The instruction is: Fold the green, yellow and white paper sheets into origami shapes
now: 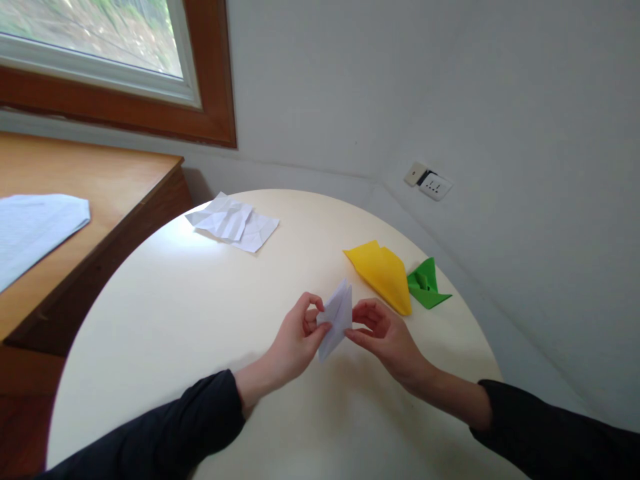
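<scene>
While the round table (210, 313) carries a yellow paper plane (383, 273), a green folded piece (425, 285) and crumpled white sheets (233, 223) farther back, a small folded white paper (336, 319) is held just above its near middle. It could slip or crease crooked, I judge, if either pinch loosens. The left hand (295, 340) pinches its left edge between thumb and fingers; the right hand (385, 330) pinches its right edge, fingers curled.

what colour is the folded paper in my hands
White folded paper, seen in the head view.
</scene>
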### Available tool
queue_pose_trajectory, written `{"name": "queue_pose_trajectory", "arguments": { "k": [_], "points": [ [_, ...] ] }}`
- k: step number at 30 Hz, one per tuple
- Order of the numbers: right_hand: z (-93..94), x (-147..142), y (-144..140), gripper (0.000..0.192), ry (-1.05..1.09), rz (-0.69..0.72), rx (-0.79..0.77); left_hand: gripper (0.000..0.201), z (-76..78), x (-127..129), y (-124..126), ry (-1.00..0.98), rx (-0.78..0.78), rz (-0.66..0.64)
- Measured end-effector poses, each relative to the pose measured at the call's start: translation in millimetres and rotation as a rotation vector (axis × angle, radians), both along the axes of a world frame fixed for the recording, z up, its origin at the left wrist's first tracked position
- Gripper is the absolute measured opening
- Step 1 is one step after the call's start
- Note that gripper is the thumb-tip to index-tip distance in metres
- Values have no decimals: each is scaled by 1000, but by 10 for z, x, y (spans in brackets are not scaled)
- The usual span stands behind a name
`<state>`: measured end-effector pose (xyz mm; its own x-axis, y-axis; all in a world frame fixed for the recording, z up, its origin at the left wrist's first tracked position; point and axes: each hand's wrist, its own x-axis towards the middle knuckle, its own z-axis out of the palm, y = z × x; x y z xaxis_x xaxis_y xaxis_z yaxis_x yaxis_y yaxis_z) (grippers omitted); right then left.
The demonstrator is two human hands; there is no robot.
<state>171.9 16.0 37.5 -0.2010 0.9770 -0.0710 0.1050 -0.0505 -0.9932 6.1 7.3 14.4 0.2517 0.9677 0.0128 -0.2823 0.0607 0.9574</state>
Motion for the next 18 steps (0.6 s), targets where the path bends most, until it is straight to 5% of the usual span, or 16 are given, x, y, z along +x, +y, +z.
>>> {"name": "queue_pose_trajectory", "arguments": {
  "k": [6,18],
  "points": [
    [-8,9,1,24,13,82,28,39,19,-2,-28,-75,25,-31],
    [-21,59,-11,10,-171,179,196,17,-62,-10,-3,108,128,20]
  ]
}}
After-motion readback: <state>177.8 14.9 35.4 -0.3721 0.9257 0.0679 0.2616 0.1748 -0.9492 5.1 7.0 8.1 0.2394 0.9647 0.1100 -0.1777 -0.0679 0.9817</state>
